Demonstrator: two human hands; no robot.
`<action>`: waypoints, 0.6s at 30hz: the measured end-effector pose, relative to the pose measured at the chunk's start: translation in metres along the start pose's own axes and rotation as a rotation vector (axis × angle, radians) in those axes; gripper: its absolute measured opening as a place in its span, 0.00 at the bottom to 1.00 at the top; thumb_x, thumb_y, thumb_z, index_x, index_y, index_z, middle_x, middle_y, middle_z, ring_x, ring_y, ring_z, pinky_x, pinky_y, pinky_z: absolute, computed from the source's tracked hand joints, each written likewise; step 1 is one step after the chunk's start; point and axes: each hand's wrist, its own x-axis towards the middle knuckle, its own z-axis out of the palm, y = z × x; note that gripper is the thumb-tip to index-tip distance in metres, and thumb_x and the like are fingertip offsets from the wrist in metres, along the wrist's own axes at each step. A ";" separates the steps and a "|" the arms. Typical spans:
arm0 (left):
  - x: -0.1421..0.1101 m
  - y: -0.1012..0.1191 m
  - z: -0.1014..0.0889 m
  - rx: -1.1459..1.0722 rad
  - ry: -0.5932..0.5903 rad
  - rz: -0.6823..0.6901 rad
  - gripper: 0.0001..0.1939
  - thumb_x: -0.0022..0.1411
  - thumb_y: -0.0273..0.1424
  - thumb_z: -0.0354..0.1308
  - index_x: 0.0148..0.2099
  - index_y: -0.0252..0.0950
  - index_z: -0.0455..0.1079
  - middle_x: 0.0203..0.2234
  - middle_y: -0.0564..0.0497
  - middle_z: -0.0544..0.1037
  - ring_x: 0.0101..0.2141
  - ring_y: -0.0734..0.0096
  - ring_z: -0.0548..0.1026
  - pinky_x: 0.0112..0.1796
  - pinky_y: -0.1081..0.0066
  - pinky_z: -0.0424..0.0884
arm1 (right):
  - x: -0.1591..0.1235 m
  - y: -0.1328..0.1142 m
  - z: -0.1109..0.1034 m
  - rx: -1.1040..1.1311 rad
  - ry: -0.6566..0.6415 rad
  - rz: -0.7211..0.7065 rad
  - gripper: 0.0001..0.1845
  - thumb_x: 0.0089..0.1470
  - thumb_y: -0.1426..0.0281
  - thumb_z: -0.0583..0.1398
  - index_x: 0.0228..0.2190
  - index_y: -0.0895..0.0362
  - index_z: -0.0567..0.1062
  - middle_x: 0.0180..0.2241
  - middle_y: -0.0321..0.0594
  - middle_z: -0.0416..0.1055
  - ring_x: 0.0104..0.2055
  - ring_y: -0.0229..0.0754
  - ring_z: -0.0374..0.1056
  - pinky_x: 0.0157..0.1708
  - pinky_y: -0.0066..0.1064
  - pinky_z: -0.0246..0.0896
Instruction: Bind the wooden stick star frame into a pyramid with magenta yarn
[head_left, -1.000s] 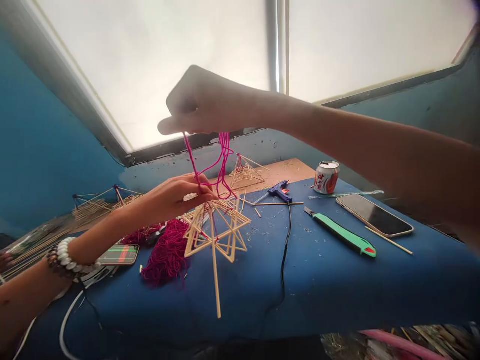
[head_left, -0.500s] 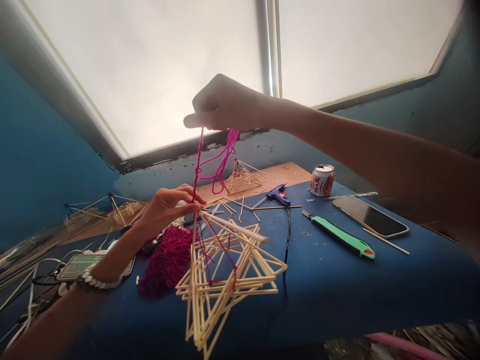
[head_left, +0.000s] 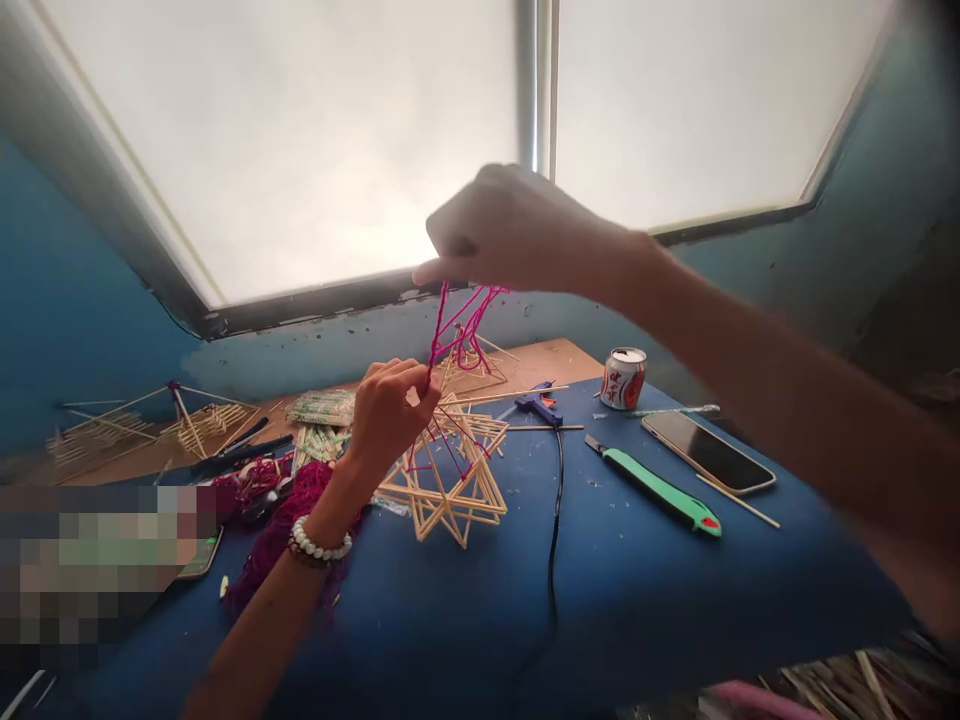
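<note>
My right hand (head_left: 510, 232) is raised in front of the window, pinching a magenta yarn (head_left: 459, 332) between its fingers. The yarn drops in loose loops to my left hand (head_left: 390, 415), whose fingers close on it just above a star-shaped frame of pale wooden sticks (head_left: 442, 490). Magenta strands run into the frame, which sits under and just right of my left hand. Whether it rests on the blue-covered table (head_left: 450, 610) or hangs from the yarn, I cannot tell. A white beaded bracelet (head_left: 321, 540) circles my left wrist.
A blue glue gun (head_left: 541, 408), a soda can (head_left: 622, 378), a green utility knife (head_left: 656, 495) and a smartphone (head_left: 709, 452) lie to the right. A magenta yarn heap (head_left: 281, 530), a stick pyramid (head_left: 469, 370) and loose stick frames (head_left: 105, 428) lie around. A black cable (head_left: 555, 540) crosses the table.
The star frame has swung away from the camera and down toward the table. My right hand has moved right, and my left hand has risen slightly, both still pinching the yarn.
</note>
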 end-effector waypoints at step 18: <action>0.031 -0.054 0.011 -1.021 -0.515 0.054 0.20 0.70 0.41 0.53 0.34 0.37 0.81 0.52 0.41 0.78 0.54 0.57 0.72 0.52 0.59 0.70 | -0.065 0.022 0.033 1.432 0.345 0.507 0.29 0.60 0.42 0.53 0.22 0.52 0.60 0.12 0.24 0.36 0.14 0.32 0.32 0.14 0.30 0.34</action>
